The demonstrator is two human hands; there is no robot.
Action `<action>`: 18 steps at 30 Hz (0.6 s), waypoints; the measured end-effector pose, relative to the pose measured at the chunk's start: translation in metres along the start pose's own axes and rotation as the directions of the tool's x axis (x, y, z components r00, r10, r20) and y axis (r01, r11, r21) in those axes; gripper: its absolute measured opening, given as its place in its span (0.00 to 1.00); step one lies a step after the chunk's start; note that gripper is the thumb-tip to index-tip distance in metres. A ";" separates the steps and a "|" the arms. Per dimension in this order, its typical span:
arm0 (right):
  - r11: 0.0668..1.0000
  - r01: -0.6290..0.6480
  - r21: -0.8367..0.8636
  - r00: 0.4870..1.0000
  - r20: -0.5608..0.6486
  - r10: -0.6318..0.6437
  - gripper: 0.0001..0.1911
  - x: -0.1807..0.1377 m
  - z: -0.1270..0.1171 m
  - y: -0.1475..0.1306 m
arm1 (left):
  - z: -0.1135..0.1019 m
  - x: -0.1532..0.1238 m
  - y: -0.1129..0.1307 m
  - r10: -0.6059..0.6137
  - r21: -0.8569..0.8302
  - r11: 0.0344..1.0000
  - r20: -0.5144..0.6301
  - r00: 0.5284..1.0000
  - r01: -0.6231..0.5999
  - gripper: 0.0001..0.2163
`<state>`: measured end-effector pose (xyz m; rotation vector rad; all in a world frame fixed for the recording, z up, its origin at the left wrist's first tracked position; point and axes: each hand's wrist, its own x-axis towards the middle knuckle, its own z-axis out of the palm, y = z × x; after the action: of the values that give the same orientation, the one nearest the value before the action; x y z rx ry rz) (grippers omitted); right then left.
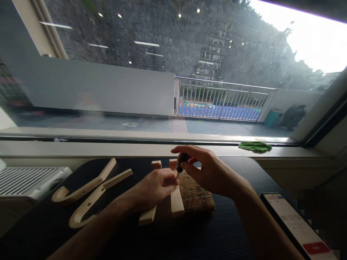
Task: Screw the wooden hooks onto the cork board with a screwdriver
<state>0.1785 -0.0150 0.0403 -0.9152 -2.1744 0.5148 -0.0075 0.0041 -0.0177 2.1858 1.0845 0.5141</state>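
My right hand (208, 168) grips the dark handle of a screwdriver (180, 165), which stands tilted with its metal shaft pointing down. Below it, the fingertips of my left hand (155, 184) are pinched together around the screwdriver's tip, over a pale wooden strip (177, 204). Whatever sits between those fingers is too small to make out. A second wooden strip (148, 216) passes beneath my left hand, which covers its middle. Under and beside the first strip lies a worn brown slab (197, 196) with a pitted surface.
Two curved wooden hooks (88, 186) (88, 204) lie to the left on the dark table (211, 234). A phone (292, 220) showing a timer is at the right edge. Behind the table, a green cloth (255, 146) rests on the window sill (81, 148). A white radiator (29, 180) stands at left.
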 end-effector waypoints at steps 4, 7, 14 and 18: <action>1.000 -0.011 0.016 1.000 0.023 0.010 0.20 -0.001 0.001 0.002 | -0.001 0.000 0.000 0.018 0.000 1.000 0.007 1.000 -0.018 0.07; 1.000 -0.017 0.022 1.000 0.027 0.016 0.20 -0.001 0.001 0.004 | -0.002 0.001 0.001 0.030 -0.001 1.000 0.037 0.999 -0.030 0.08; 1.000 0.012 0.029 1.000 0.010 -0.012 0.21 0.001 0.004 0.005 | -0.009 0.000 0.004 0.018 0.019 1.000 0.072 0.997 -0.020 0.08; 1.000 -0.015 0.012 1.000 -0.010 0.015 0.21 0.002 0.005 0.005 | -0.013 0.000 0.006 0.022 0.003 1.000 0.092 0.996 -0.022 0.08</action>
<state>0.1759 -0.0110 0.0345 -0.9263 -2.1542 0.5289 -0.0118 0.0059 -0.0048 2.2048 1.0142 0.4174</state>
